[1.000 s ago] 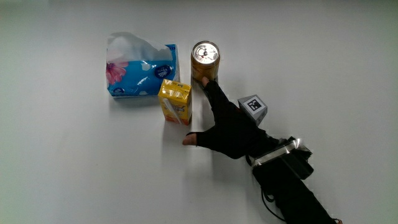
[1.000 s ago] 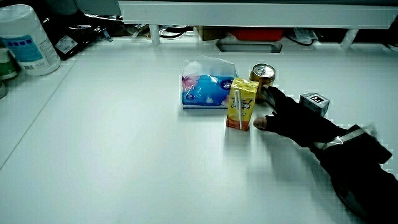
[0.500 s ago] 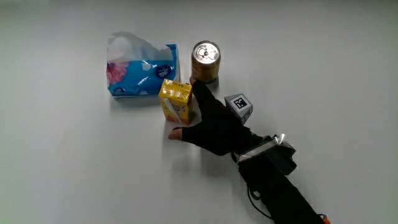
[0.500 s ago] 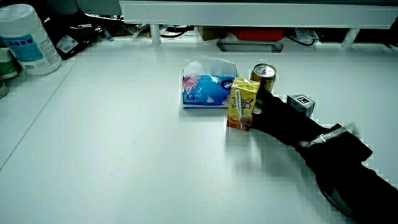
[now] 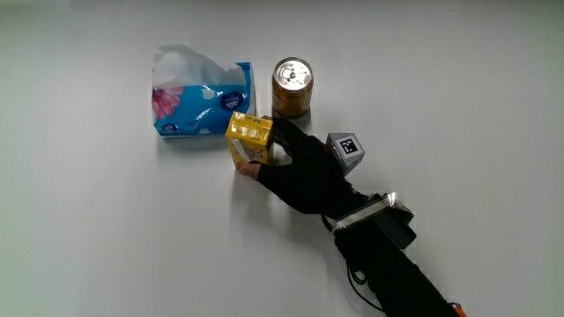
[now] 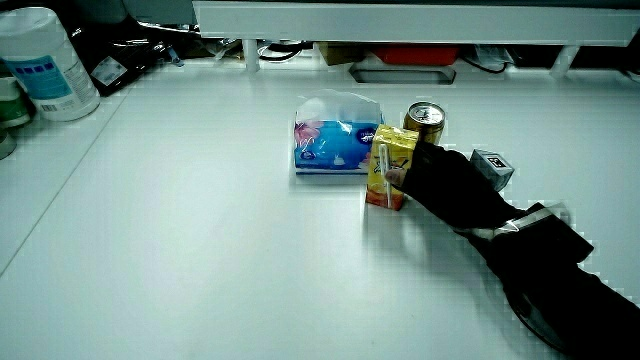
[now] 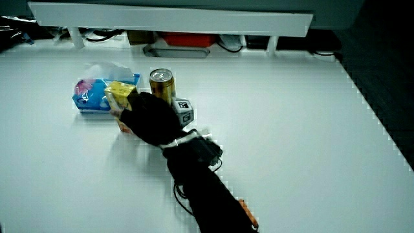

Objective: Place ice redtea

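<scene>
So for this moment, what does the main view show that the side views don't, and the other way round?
Only the main view shows the gold can's lid from straight above. Only a side view shows the white canister at the table's edge, and both side views show the low partition. All share the hand closed on the yellow carton beside the blue tissue pack.
</scene>
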A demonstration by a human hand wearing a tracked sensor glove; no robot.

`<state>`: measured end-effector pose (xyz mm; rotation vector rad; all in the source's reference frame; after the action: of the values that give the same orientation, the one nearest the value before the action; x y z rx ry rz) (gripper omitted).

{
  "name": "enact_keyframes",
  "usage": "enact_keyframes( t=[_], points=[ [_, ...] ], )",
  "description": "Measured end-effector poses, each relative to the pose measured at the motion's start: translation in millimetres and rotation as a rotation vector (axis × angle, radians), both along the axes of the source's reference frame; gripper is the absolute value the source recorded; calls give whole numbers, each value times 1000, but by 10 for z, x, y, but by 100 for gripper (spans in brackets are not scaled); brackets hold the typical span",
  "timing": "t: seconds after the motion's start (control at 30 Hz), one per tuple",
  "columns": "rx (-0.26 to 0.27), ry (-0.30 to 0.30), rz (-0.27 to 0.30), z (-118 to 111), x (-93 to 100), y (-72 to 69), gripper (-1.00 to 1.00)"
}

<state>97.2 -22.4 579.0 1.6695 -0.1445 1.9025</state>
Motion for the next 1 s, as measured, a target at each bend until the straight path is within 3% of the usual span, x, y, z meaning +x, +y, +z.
enact_keyframes(
  t=[0.17,0.37,0.57,0.8,1.0],
  points=[
    [-10,-45,69,8,46,22,-50],
    [28,-4,92,10,62,19,-75],
    [52,-10,112,-52,51,33,-100],
    [64,-46,135,-60,72,58,-100],
    [81,-55,92,-183,96,73,-100]
  ],
)
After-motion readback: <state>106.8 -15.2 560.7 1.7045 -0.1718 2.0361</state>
